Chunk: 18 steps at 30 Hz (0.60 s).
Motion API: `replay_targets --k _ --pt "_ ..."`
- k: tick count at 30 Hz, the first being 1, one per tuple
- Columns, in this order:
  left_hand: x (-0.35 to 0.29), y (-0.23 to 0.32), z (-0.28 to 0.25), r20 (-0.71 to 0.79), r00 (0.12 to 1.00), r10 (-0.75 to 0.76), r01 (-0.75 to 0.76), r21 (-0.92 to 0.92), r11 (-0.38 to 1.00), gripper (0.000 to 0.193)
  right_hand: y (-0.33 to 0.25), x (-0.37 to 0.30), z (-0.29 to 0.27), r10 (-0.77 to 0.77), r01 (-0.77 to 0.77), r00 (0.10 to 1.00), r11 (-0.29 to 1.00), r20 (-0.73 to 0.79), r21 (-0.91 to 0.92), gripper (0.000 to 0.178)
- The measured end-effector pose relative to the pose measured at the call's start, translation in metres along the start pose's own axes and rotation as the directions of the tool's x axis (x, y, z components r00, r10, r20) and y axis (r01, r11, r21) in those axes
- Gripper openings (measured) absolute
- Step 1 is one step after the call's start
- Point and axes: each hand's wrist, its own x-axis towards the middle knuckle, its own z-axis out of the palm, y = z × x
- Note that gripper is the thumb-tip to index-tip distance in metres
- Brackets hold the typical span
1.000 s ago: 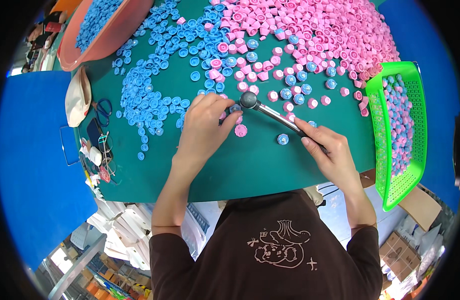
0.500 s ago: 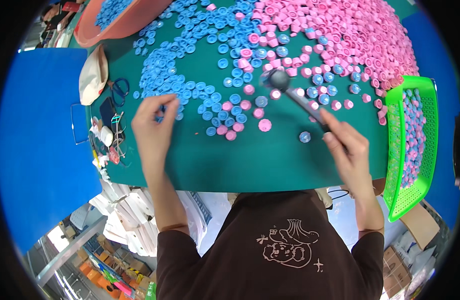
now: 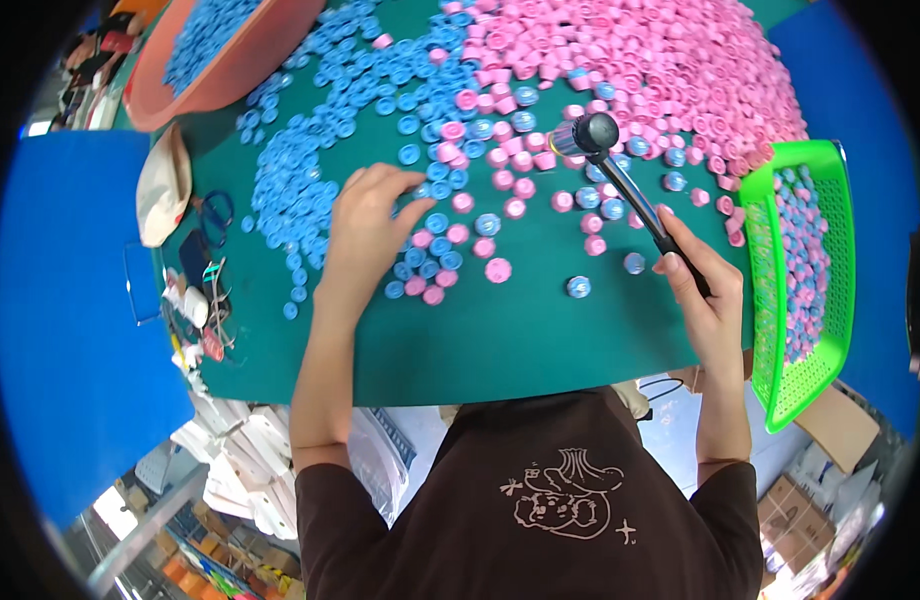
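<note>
My right hand (image 3: 708, 282) is closed around the dark handle of a small hammer (image 3: 635, 195). The hammer is raised over the green table, with its round black face upward and a clear, yellowish face on the other end. My left hand (image 3: 372, 212) reaches over the blue caps, thumb and fingertips pinched about one small blue cap (image 3: 423, 190). Between the hands lie loose pink caps (image 3: 498, 270) and pieces with pink or blue and a clear, shiny top (image 3: 578, 287). Part of the left palm is hidden.
A large pile of pink caps (image 3: 660, 60) covers the far right, blue caps (image 3: 295, 170) the far left. A green basket (image 3: 830, 370) of mixed pieces stands right. An orange basin (image 3: 245, 70) holds blue caps. Scissors (image 3: 216, 215), glasses and a cloth pouch (image 3: 166, 190) lie left.
My left hand has moved right and onto the blue caps near the middle. The hammer in my right hand has turned and is sharper to see. The whole view has shifted slightly.
</note>
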Motion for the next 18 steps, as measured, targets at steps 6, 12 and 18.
replay_targets --k 6,12,18 --pt "0.008 0.014 -0.006 -0.057 0.987 -0.152 0.148 -0.066 0.987 0.024 0.011 0.009 -0.010 -0.026 0.028 0.999 0.989 0.020 -0.146 0.038" --pt "0.021 0.037 -0.007 -0.061 0.995 -0.083 0.075 -0.125 0.989 0.026 0.004 0.020 -0.003 -0.045 0.077 0.993 0.948 0.108 -0.308 0.038" --pt "0.033 0.063 0.015 -0.051 0.999 0.007 -0.017 -0.201 0.980 0.026 0.003 0.011 -0.010 0.017 0.002 0.996 0.977 0.087 -0.211 0.038"
